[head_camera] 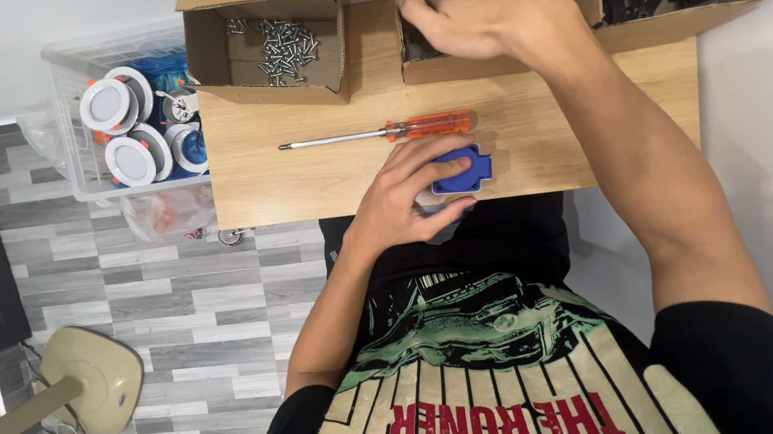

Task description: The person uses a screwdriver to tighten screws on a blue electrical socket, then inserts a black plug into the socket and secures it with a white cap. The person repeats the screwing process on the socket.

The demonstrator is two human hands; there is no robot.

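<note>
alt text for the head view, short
A person's left hand holds a blue plastic part at a wooden table's edge while the right hand reaches into a cardboard box; an orange-handled screwdriver lies between.

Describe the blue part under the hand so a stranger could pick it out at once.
Start at the wooden table with cardboard boxes along its far edge. At its near edge, just below the orange-handled screwdriver, the left hand rests on a small blue plastic piece. It is the only blue, cross-shaped thing on the tabletop.
</note>
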